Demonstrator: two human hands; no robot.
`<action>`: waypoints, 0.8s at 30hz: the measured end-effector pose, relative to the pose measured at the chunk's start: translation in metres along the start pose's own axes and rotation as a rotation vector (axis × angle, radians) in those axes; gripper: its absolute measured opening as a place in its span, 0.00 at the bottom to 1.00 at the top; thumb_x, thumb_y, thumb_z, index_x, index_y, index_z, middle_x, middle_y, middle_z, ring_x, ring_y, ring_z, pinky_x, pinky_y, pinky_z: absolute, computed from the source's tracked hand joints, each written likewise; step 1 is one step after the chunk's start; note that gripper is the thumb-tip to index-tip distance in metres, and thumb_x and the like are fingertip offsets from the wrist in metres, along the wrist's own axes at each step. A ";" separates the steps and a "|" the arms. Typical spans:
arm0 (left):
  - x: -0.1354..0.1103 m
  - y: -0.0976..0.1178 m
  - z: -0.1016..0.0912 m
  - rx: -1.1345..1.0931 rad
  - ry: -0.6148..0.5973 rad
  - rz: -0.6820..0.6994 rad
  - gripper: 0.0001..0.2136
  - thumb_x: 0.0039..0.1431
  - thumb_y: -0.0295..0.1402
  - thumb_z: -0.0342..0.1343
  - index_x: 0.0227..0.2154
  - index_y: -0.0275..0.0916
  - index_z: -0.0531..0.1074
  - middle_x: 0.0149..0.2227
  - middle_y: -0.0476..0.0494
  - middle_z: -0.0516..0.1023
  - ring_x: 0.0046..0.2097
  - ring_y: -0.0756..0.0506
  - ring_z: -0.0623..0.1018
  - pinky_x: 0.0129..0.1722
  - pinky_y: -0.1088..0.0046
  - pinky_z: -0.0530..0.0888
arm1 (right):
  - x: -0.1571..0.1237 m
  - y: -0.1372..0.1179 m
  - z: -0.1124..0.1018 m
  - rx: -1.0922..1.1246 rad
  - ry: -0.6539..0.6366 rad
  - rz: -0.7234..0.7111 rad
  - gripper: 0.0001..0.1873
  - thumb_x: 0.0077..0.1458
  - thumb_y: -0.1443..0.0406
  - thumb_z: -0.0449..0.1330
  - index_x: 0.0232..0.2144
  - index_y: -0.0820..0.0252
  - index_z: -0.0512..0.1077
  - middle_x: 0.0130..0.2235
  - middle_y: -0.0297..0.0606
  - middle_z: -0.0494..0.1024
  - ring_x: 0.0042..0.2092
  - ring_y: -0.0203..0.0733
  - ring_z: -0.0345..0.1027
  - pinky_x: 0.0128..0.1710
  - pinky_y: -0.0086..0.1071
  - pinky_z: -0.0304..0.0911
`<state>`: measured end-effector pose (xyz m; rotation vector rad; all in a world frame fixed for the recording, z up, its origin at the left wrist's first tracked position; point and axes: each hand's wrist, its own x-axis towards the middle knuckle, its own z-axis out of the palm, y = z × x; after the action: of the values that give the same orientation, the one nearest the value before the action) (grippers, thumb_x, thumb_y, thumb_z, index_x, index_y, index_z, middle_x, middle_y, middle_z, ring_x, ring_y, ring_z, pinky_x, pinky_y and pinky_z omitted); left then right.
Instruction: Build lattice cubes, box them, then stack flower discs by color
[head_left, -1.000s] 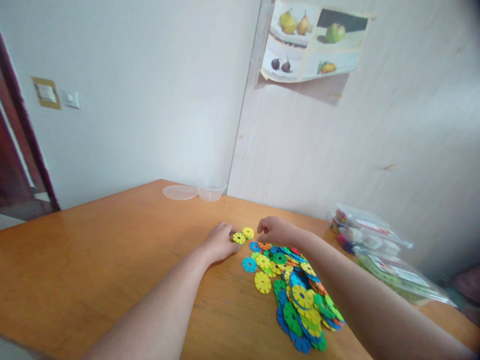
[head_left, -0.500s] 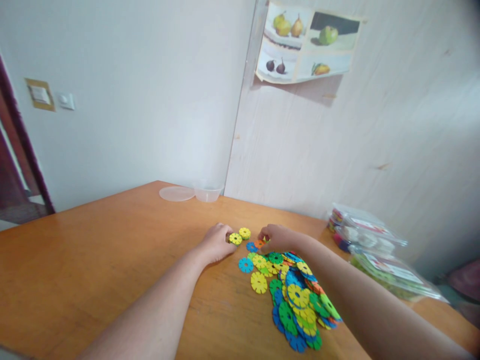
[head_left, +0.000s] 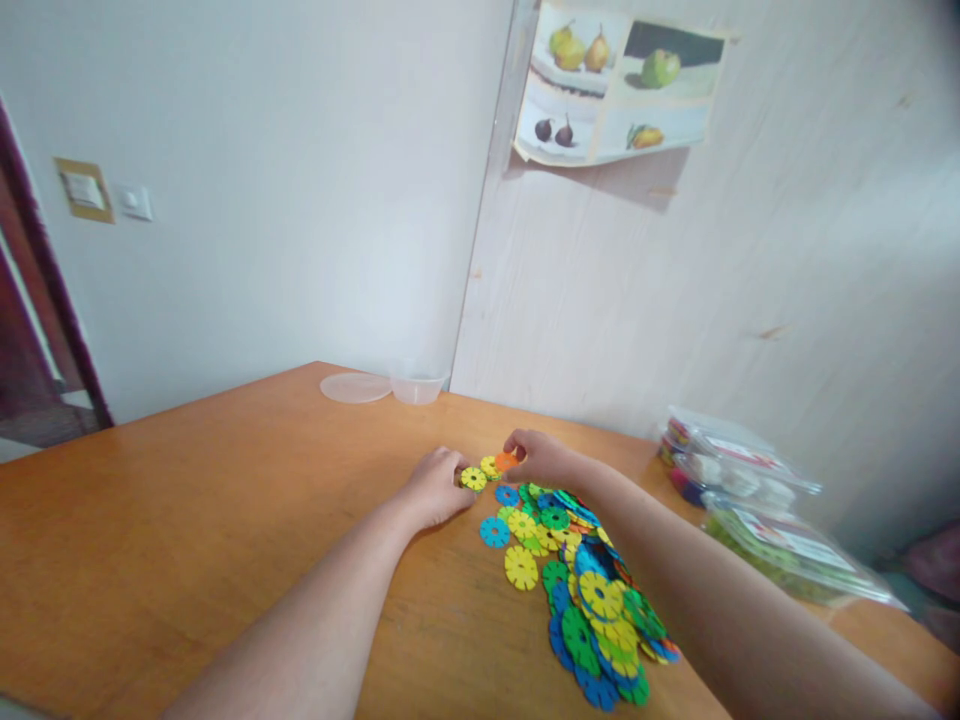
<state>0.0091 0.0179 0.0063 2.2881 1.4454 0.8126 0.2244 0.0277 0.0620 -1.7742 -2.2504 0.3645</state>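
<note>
My left hand (head_left: 441, 487) rests on the table with its fingers curled at the edge of a yellow notched plastic disc (head_left: 473, 479). A second yellow disc (head_left: 489, 466) lies just beyond it, partly covered. Between thumb and fingers, my right hand (head_left: 538, 458) holds an orange disc (head_left: 506, 461) over that second yellow one; whether they touch I cannot tell. Nearer to me, a blue disc (head_left: 494, 532) and a yellow disc (head_left: 520, 567) lie beside a heap of green, blue and yellow discs (head_left: 600, 595). My right forearm hides part of the heap.
On the wooden table (head_left: 247, 500), a clear plastic tub (head_left: 417, 389) and its round lid (head_left: 355, 388) stand at the far edge. Clear packs (head_left: 739, 475) and a green-filled pack (head_left: 795, 550) sit at the right. Fruit pictures (head_left: 619, 90) hang on the wall.
My right hand has lifted the orange disc from beside the heap and moved it up and left to the yellow discs. My left hand has stayed in place.
</note>
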 end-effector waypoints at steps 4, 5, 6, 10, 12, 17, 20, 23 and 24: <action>0.000 0.000 0.000 0.013 -0.005 -0.004 0.10 0.47 0.32 0.61 0.35 0.39 0.75 0.38 0.43 0.73 0.43 0.43 0.74 0.39 0.71 0.69 | 0.010 -0.008 0.006 0.006 -0.011 -0.007 0.26 0.42 0.61 0.71 0.45 0.59 0.73 0.39 0.36 0.77 0.37 0.39 0.69 0.33 0.28 0.59; 0.000 0.001 -0.001 0.019 -0.006 -0.003 0.10 0.47 0.32 0.60 0.34 0.40 0.74 0.38 0.43 0.73 0.43 0.42 0.74 0.38 0.71 0.68 | 0.011 -0.009 0.007 0.006 -0.013 -0.009 0.27 0.42 0.60 0.71 0.45 0.59 0.73 0.39 0.36 0.77 0.37 0.39 0.69 0.33 0.28 0.59; 0.000 0.001 -0.001 0.026 -0.007 -0.001 0.09 0.46 0.32 0.60 0.33 0.40 0.74 0.37 0.43 0.73 0.43 0.42 0.74 0.38 0.71 0.68 | 0.011 -0.010 0.008 0.007 -0.016 -0.009 0.28 0.42 0.59 0.71 0.47 0.59 0.73 0.39 0.36 0.77 0.37 0.39 0.70 0.33 0.28 0.59; 0.002 0.000 -0.001 0.062 -0.019 0.006 0.08 0.46 0.33 0.60 0.31 0.40 0.74 0.36 0.43 0.72 0.41 0.42 0.73 0.37 0.70 0.68 | 0.006 -0.005 0.003 0.038 -0.010 -0.002 0.30 0.44 0.59 0.70 0.50 0.60 0.71 0.39 0.37 0.77 0.36 0.39 0.70 0.32 0.28 0.60; 0.002 -0.001 0.000 0.061 -0.022 0.010 0.09 0.46 0.34 0.60 0.32 0.40 0.74 0.36 0.43 0.73 0.42 0.42 0.74 0.37 0.70 0.68 | 0.000 0.002 -0.004 0.038 0.005 0.009 0.26 0.46 0.61 0.68 0.49 0.61 0.72 0.39 0.38 0.78 0.35 0.38 0.70 0.32 0.28 0.60; 0.001 -0.003 0.002 0.009 0.004 0.026 0.13 0.46 0.33 0.61 0.37 0.40 0.75 0.40 0.42 0.74 0.45 0.42 0.74 0.42 0.71 0.69 | -0.028 0.026 -0.027 -0.019 -0.022 0.043 0.13 0.48 0.64 0.65 0.38 0.62 0.76 0.36 0.37 0.79 0.34 0.38 0.70 0.30 0.28 0.59; 0.000 -0.003 0.001 -0.004 0.008 0.022 0.12 0.46 0.33 0.61 0.37 0.40 0.75 0.41 0.42 0.74 0.44 0.42 0.74 0.43 0.71 0.69 | -0.045 0.038 -0.033 -0.023 -0.117 0.062 0.10 0.49 0.62 0.64 0.34 0.62 0.77 0.32 0.36 0.79 0.32 0.38 0.70 0.28 0.28 0.59; -0.001 -0.001 0.000 -0.021 0.015 0.009 0.13 0.45 0.34 0.61 0.37 0.40 0.75 0.41 0.43 0.75 0.44 0.43 0.74 0.42 0.71 0.69 | -0.055 0.046 -0.034 -0.040 -0.154 0.055 0.13 0.49 0.59 0.65 0.35 0.61 0.78 0.33 0.37 0.79 0.33 0.39 0.70 0.28 0.27 0.59; -0.001 -0.001 -0.001 -0.027 0.016 0.007 0.13 0.45 0.34 0.61 0.37 0.40 0.75 0.41 0.43 0.75 0.44 0.43 0.74 0.42 0.72 0.69 | -0.057 0.049 -0.033 -0.051 -0.138 0.050 0.14 0.49 0.59 0.65 0.37 0.60 0.78 0.34 0.38 0.80 0.34 0.40 0.70 0.29 0.28 0.59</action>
<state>0.0074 0.0176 0.0060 2.2730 1.4250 0.8489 0.2930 -0.0151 0.0740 -1.8877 -2.3306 0.4569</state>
